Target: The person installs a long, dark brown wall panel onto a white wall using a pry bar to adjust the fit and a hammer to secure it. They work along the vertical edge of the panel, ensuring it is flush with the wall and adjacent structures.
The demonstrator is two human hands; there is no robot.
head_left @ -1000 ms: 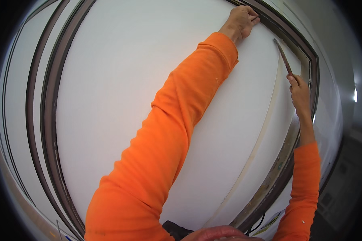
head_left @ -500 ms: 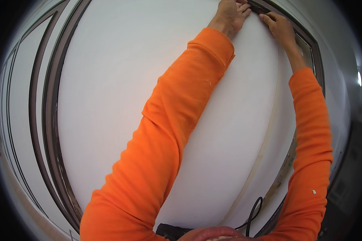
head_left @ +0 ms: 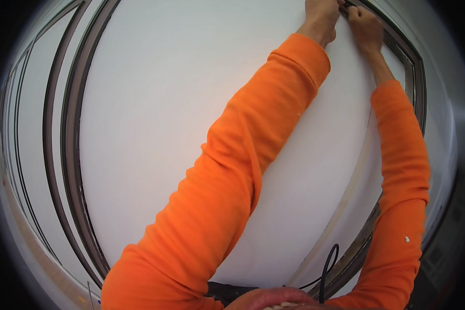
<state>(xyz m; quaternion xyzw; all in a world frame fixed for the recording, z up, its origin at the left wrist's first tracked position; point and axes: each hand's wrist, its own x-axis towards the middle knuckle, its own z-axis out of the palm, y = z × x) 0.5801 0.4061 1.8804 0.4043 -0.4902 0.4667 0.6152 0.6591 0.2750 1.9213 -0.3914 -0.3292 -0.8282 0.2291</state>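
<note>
Both my arms, in orange sleeves, stretch up to the top right stretch of a dark brown frame point(head_left: 416, 62) around a large white panel point(head_left: 155, 103). My left hand point(head_left: 321, 19) is bent in a closed shape at the upper edge of the view. Its fingertips are partly cut off there, against the frame. Just to its right, my right hand point(head_left: 367, 30) has its fingers curled and pressed together at the same part of the frame. A small dark piece shows at its fingertips; I cannot make out its kind.
More dark frame members point(head_left: 50, 124) run down the left side. A black cable point(head_left: 326, 268) loops at the lower right, beside a pale strip point(head_left: 336, 217) along the panel. A dark item point(head_left: 227, 290) lies at the bottom. A grey wall point(head_left: 439, 98) stands at the right.
My left hand has moved right and up, and its spread fingers have curled in. My right hand has shifted slightly right and tightened its fingers. The whole view has shifted a little.
</note>
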